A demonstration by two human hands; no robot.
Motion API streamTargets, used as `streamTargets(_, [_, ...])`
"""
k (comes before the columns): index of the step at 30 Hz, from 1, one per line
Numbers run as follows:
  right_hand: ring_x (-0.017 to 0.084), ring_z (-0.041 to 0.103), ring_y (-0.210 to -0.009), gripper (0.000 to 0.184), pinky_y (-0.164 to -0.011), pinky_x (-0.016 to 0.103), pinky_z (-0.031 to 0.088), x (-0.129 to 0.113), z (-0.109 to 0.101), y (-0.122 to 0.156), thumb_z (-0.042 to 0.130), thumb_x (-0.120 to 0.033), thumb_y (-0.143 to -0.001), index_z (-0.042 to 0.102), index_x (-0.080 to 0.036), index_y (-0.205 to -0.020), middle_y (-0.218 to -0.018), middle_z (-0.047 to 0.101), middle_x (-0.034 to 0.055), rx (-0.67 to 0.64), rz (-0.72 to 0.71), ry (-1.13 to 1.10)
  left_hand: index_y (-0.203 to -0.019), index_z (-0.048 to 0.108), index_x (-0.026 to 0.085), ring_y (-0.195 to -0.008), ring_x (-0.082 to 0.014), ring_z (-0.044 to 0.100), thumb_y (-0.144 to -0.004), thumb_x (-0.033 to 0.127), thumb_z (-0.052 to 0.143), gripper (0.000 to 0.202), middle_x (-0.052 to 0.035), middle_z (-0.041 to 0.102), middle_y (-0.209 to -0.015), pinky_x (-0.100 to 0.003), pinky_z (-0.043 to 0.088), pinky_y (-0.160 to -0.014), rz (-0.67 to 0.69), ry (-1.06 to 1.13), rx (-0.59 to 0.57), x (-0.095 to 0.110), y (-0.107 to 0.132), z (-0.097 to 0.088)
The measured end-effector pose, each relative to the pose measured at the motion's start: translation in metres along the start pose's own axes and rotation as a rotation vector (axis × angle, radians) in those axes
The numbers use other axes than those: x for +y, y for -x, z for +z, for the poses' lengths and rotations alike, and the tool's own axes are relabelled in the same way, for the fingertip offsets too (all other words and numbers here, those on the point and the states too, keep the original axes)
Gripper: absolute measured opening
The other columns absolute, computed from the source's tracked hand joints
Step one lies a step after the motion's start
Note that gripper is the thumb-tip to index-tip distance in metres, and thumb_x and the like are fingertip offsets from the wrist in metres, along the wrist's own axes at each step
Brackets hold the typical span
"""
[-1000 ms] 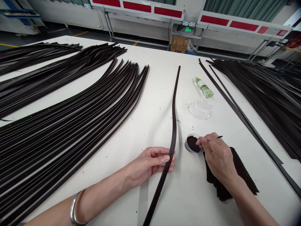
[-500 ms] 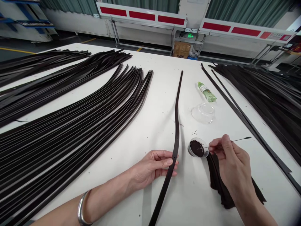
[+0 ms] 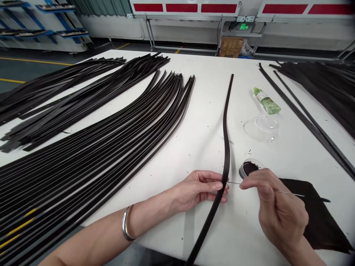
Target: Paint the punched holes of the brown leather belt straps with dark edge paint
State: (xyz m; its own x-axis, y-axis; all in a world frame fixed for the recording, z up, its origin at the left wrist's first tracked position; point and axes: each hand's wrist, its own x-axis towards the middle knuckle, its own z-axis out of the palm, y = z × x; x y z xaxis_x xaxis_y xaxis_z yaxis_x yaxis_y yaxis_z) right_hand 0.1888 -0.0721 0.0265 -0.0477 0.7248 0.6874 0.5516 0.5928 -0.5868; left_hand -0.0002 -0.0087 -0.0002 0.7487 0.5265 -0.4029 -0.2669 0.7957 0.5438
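A white table (image 3: 199, 111) spreads beneath both hands, with a broad fan of dark straps (image 3: 97, 147) laid side by side well to the left of the left hand (image 3: 199, 190) and a second heap (image 3: 330, 81) far up and to the right of the right hand (image 3: 280, 212). A dark cloth (image 3: 324, 225) lies flat under and just right of the right hand. One lone strap (image 3: 227, 155) runs from the near edge, between the two hands, away up the table in a gentle curve. The left hand grips it, thumb on top and fingers curled beneath, lifting it on edge. The right hand is closed in a pinch on a thin metal pick (image 3: 294, 193), whose tip reaches across to the strap's edge just beside the left thumb, while its dark rear end juts out over the cloth. A clear bowl (image 3: 262, 127) sits beyond the right hand, with a green bottle (image 3: 266, 100) lying on its side farther off. A small dish (image 3: 249, 168) of dark paste stands just above the right fingers, near the strap. A silver bangle (image 3: 126, 223) rings the left wrist
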Motion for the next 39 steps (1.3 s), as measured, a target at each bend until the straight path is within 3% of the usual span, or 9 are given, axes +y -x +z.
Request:
streamTargets(6, [0.017,0.059,-0.076,0.027,-0.064,0.035,0.049,0.0026,0.0053,-0.0016,0.046,0.006,-0.086,0.059,-0.016,-0.092,-0.081,0.066,0.0049,-0.018,-0.072,0.021,-0.095,0.072,0.01,-0.081,-0.0156,0.068,-0.072,0.016,0.082,0.026,-0.0076,0.072,-0.085,-0.033,0.06,-0.078,-0.005,-0.007,0.012,-0.0006,0.0,0.0005])
streamTargets(39, [0.016,0.061,-0.078,0.028,-0.066,0.032,0.051,0.0016,0.0067,-0.0022,0.047,0.006,-0.085,0.059,-0.016,-0.097,-0.082,0.067,0.0044,-0.08,-0.079,0.034,-0.098,0.072,0.011,-0.082,-0.0153,0.068,-0.076,0.02,0.079,0.025,-0.0076,0.071,-0.086,-0.034,0.059,-0.08,0.007,-0.039,-0.032,-0.0001,-0.0008,0.0007])
